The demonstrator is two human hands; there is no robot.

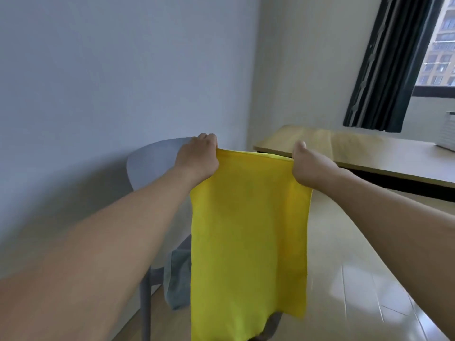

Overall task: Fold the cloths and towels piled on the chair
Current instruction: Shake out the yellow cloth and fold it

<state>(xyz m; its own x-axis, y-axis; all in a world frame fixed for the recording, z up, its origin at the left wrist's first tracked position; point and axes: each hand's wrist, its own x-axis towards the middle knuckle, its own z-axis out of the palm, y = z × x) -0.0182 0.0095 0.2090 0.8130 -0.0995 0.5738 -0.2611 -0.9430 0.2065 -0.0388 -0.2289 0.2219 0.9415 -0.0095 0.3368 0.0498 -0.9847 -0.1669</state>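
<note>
A: What is being shown of the room?

B: A pale wall (98,70) is filling the background, and a glossy tiled floor (357,279) is lying below. A grey chair (150,166) is standing against that wall and is being taken as the landmark.

A: What is being hidden or cut off?

B: Most of the chair's seat is being covered by a yellow cloth (248,232), which is being held up in front of the chair, hanging flat. Its lower edge is being cut off by the frame. Only a strip of a grey-green towel (178,276) is being seen on the chair, left of the cloth; the rest of the pile cannot be made out.

A: How is the cloth being held?

B: Its top left corner is being gripped by the left hand (197,158), fingers curled over the edge. Its top right corner is being pinched by the right hand (309,163); those fingers are hidden behind the fabric.

A: What else is being seen?

B: A wooden desk (369,153) is standing right of the chair, partly blocked by the right hand. Beyond it, a dark curtain (389,62) is hanging beside a window (440,45).
</note>
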